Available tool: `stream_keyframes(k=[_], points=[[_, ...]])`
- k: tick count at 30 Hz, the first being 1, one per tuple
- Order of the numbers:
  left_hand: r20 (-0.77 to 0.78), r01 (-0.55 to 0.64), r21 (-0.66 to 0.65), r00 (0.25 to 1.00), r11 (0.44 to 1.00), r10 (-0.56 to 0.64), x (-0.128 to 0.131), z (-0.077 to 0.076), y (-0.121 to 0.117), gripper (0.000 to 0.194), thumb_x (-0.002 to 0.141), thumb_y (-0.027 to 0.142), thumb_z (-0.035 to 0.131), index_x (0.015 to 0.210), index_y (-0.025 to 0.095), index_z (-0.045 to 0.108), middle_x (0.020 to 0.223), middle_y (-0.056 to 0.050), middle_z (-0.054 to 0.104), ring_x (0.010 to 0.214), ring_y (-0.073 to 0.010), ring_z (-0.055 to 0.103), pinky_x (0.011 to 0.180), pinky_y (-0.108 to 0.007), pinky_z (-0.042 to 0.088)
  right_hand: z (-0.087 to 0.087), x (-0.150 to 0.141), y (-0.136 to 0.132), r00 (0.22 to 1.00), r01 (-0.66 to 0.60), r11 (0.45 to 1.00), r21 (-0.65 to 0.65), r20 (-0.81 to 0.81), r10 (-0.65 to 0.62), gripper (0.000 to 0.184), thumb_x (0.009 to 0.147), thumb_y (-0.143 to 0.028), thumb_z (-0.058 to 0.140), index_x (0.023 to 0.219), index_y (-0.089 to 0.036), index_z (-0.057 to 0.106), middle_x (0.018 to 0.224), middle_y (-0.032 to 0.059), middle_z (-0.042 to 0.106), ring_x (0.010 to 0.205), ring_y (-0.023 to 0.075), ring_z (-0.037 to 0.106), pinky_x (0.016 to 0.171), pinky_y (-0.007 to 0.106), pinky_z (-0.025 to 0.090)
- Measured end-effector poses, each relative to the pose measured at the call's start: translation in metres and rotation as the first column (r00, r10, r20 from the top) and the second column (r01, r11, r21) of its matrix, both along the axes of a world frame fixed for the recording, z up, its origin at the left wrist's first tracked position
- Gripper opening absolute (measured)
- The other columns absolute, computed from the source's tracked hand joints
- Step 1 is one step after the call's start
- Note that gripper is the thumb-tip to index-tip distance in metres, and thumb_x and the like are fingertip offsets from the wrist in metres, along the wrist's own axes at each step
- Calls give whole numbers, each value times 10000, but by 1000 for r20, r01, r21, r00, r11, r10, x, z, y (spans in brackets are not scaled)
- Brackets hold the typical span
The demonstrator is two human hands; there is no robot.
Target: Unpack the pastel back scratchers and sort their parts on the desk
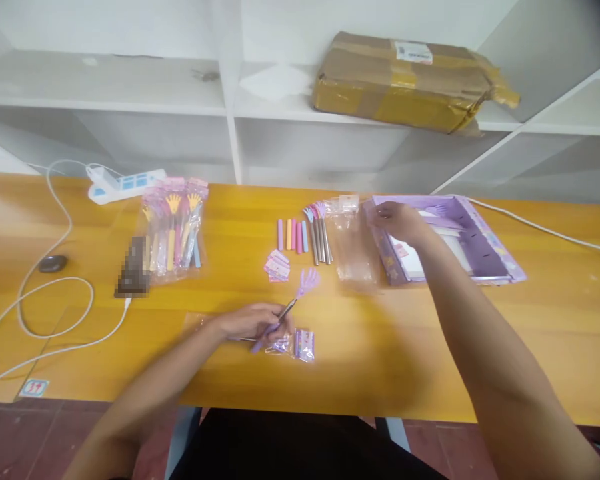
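Note:
My left hand (250,323) is closed round the handle of a purple hand-shaped scratcher (300,290), whose claw end points up and right over the wooden table (360,347). A small clear packet with a purple card (300,345) lies just right of that hand. My right hand (397,220) reaches far right and rests on the left wall of an open purple box (485,257), fingers curled over its edge. Between the hands lie coloured handle sleeves (293,235), metal scratcher rods (320,237), small pink labels (277,267) and an empty clear bag (353,250).
A clear bag of packed scratchers (175,230) lies at the left, beside a dark blurred object (133,267). A white power strip (125,185) and its cables (55,313) run along the far left. A taped cardboard parcel (405,80) sits on the white shelf behind.

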State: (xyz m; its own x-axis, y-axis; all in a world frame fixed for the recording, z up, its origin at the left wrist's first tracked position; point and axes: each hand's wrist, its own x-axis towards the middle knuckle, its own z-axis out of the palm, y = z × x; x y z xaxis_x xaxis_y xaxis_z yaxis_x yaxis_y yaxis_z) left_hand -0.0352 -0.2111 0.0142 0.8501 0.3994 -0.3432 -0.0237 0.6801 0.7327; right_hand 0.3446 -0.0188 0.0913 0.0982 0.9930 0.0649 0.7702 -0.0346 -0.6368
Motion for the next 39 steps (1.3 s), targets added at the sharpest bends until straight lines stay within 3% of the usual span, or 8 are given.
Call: stream_keyframes(k=[4, 7, 11, 14, 18, 21, 27, 39], points=[[-2, -176, 167, 984, 970, 179, -2, -4, -2, 705, 958, 629, 732, 1495, 202, 572, 751, 48, 524, 556, -86, 450, 532, -220, 363, -8, -19, -23, 998, -37, 982, 187, 55, 27, 98, 941, -161, 743, 952, -190, 650, 1011, 96, 658, 842, 187, 607, 845, 374, 455], [-78, -187, 344, 971, 920, 226, -4, 7, -4, 679, 1049, 654, 598, 1536, 187, 526, 772, 51, 492, 589, -94, 399, 560, -235, 325, -8, -41, -77, 952, -298, 934, 199, -6, 306, 77, 1023, -307, 664, 995, -236, 657, 1027, 85, 675, 837, 191, 608, 777, 351, 502], [-388, 64, 657, 883, 751, 264, 2, 32, -13, 468, 1129, 578, 464, 1435, 233, 544, 993, -38, 671, 832, -172, 597, 743, -294, 465, -20, -82, -164, 625, -766, 640, -58, -302, 720, 313, 892, -483, 856, 950, -224, 689, 864, 9, 688, 667, 144, 574, 584, 279, 464], [-523, 334, 805, 790, 489, 321, 14, 38, -22, 279, 1150, 432, 448, 1259, 238, 616, 1100, -75, 729, 935, -220, 657, 806, -329, 493, -36, -111, -206, 627, -723, 684, -96, -507, 591, 390, 1033, -518, 683, 807, -205, 625, 720, -27, 585, 634, 124, 504, 585, 262, 384], [-417, 471, 881, 808, -33, 417, 28, 28, -27, 353, 1148, 254, 345, 1052, 191, 679, 867, -80, 694, 800, -230, 621, 728, -339, 479, -47, -130, -224, 596, -656, 741, -140, -698, 396, 469, 1053, -570, 597, 757, -207, 589, 710, -26, 537, 665, 136, 480, 645, 282, 397], [-305, 477, 840, 809, -260, 502, 29, 25, -24, 361, 1140, 227, 364, 1039, 169, 706, 785, -78, 674, 710, -224, 589, 637, -338, 434, -45, -133, -225, 543, -608, 774, -179, -804, 241, 559, 1021, -667, 589, 693, -222, 509, 654, -41, 417, 640, 133, 393, 631, 286, 360], [-300, 489, 803, 826, -341, 477, 23, 43, -25, 339, 1152, 220, 375, 1107, 186, 709, 822, -68, 724, 703, -212, 647, 597, -329, 435, -30, -128, -232, 491, -627, 748, -218, -856, 162, 659, 984, -755, 566, 635, -254, 318, 622, -48, 257, 594, 132, 212, 567, 318, 199], [-283, 494, 779, 827, -387, 485, 21, 71, -60, 278, 1177, 285, 393, 1067, 181, 627, 804, -10, 729, 636, -178, 682, 554, -305, 464, -17, -106, -261, 415, -712, 697, -84, -851, 322, 605, 1096, -583, 519, 662, -233, 284, 643, -62, 219, 586, 89, 213, 542, 292, 198]])
